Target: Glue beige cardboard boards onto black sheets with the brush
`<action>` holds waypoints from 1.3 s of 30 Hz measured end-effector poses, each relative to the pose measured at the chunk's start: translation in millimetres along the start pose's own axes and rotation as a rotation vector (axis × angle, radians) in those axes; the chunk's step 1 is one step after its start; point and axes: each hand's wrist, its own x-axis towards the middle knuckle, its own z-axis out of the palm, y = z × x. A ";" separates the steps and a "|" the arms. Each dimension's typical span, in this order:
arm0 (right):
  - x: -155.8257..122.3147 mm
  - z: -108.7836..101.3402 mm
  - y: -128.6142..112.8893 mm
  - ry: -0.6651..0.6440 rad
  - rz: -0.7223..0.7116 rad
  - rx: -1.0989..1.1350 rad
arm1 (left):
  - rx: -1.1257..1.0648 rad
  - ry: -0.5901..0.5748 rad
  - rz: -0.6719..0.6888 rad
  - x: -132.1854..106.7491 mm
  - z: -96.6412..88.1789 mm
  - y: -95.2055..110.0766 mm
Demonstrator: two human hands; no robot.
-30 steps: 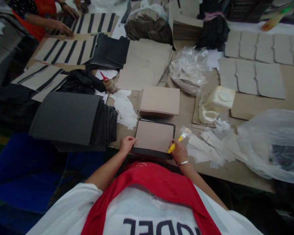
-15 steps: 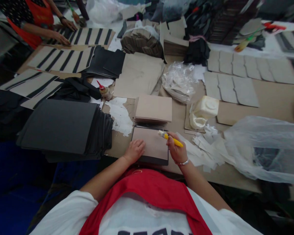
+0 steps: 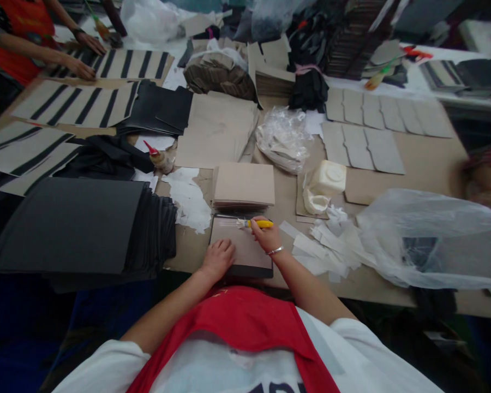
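Note:
A tan cardboard panel [image 3: 245, 246] on a black sheet lies at the near table edge in front of me. My left hand [image 3: 218, 258] rests flat on its near left part, fingers spread. My right hand [image 3: 267, 238] grips a yellow-handled brush [image 3: 254, 223], whose bristles touch the panel's far edge and point left. A stack of tan panels [image 3: 244, 185] sits just beyond it.
A pile of black sheets [image 3: 77, 226] lies left, a white glue tub [image 3: 326, 185] and white paper strips [image 3: 323, 245] lie right, with a clear plastic bag [image 3: 429, 240] beyond them. A red-capped glue bottle [image 3: 157, 157] stands further back. Another person's hands [image 3: 82, 70] work on striped boards at far left.
My right hand turned the brush from pointing away at the right edge to lying across the panel's far edge, bristles left. My left hand slid from the panel's left edge onto its surface.

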 end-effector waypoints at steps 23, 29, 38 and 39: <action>-22.6 -89.9 116.2 0.195 -0.125 -0.711 | 0.173 -0.139 0.107 22.6 2.0 31.0; -39.1 -86.7 64.9 0.150 -0.258 -0.154 | 0.141 -0.110 0.090 28.5 2.6 43.1; -29.6 -17.9 0.9 -0.187 0.322 0.585 | 0.149 -0.109 0.077 29.4 3.9 46.6; -27.3 -19.3 4.6 -0.154 0.349 0.598 | 0.147 -0.111 0.080 29.2 3.9 46.5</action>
